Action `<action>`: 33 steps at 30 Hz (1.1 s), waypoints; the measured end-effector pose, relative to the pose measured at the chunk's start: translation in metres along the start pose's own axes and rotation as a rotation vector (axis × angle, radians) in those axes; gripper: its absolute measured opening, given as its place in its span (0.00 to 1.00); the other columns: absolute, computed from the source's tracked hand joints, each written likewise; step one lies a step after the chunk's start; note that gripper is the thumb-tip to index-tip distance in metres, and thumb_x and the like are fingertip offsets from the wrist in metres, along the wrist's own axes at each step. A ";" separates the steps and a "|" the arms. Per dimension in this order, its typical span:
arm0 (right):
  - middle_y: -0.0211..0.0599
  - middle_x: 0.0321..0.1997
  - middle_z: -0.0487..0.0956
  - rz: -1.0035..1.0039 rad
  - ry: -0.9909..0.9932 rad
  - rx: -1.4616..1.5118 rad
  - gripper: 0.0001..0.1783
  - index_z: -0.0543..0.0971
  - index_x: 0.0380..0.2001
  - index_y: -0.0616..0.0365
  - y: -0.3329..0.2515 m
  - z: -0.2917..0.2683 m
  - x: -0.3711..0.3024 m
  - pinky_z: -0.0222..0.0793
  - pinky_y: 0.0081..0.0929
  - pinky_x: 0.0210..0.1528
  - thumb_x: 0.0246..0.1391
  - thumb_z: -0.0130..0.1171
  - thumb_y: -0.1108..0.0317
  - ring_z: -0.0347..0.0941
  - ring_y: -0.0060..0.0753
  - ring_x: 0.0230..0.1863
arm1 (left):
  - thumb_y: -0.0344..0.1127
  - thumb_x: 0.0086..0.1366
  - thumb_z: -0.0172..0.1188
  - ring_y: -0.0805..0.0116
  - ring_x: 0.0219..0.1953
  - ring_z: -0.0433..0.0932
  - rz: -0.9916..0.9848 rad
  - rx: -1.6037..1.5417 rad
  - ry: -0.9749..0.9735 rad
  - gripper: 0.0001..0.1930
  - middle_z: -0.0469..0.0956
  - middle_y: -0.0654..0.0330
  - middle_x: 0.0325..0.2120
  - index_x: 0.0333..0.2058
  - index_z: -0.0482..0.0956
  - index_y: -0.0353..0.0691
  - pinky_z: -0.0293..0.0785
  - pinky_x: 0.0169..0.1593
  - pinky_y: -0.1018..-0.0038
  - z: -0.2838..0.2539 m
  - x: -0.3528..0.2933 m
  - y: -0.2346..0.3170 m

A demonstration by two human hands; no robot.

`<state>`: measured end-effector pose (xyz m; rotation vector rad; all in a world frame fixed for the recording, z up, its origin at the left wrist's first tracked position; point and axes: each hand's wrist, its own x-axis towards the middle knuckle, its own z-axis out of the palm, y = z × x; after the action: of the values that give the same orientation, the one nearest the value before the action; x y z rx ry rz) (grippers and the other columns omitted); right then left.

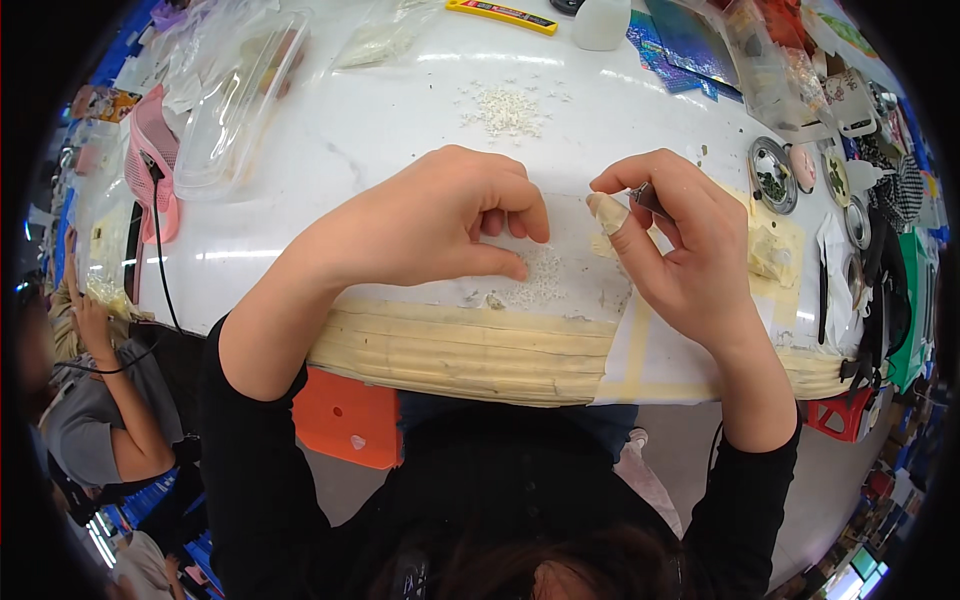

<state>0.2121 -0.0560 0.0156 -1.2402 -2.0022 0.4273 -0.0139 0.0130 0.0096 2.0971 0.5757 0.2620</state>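
Note:
My left hand [470,215] is above the table near its front edge, its thumb and forefinger apart with nothing visible between them. Just beneath those fingertips, tiny whitish bits [545,285] lie scattered. To the right, my right hand [690,245] is curled round a small dark metal piece [648,198], whose kind I cannot make out. Its thumb is wrapped in beige tape [608,213] and points toward the left hand. Farther back lies a loose heap of small white pieces [507,112].
A clear plastic lid [240,110] and a pink mesh pouch [150,150] with a black cable are at left. Round metal tins [773,175] stand at right. A yellow strip [502,15] and a white bottle [602,25] lie far back. Beige tape [460,350] covers the front edge.

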 end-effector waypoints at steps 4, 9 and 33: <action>0.31 0.26 0.76 0.005 -0.004 0.003 0.07 0.77 0.33 0.58 0.000 0.001 0.000 0.68 0.21 0.25 0.51 0.64 0.73 0.72 0.25 0.22 | 0.28 0.55 0.69 0.70 0.26 0.73 0.020 0.064 0.044 0.08 0.75 0.63 0.26 0.33 0.81 0.37 0.71 0.32 0.77 0.006 -0.001 0.002; 0.31 0.26 0.76 0.020 -0.013 0.003 0.07 0.78 0.34 0.58 0.000 0.001 0.001 0.68 0.21 0.25 0.51 0.64 0.73 0.72 0.25 0.22 | 0.26 0.58 0.66 0.71 0.25 0.72 0.013 0.104 0.101 0.05 0.75 0.62 0.25 0.32 0.80 0.35 0.70 0.30 0.77 0.009 0.002 0.001; 0.33 0.29 0.78 0.012 -0.052 0.015 0.09 0.77 0.35 0.57 0.003 0.002 -0.001 0.71 0.23 0.26 0.48 0.62 0.76 0.76 0.28 0.24 | 0.26 0.60 0.67 0.78 0.36 0.82 -0.184 -0.540 0.065 0.07 0.84 0.61 0.32 0.38 0.82 0.33 0.79 0.41 0.82 0.005 0.003 -0.003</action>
<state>0.2133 -0.0554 0.0117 -1.2440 -2.0320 0.4842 -0.0105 0.0123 0.0041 1.5105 0.6494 0.3383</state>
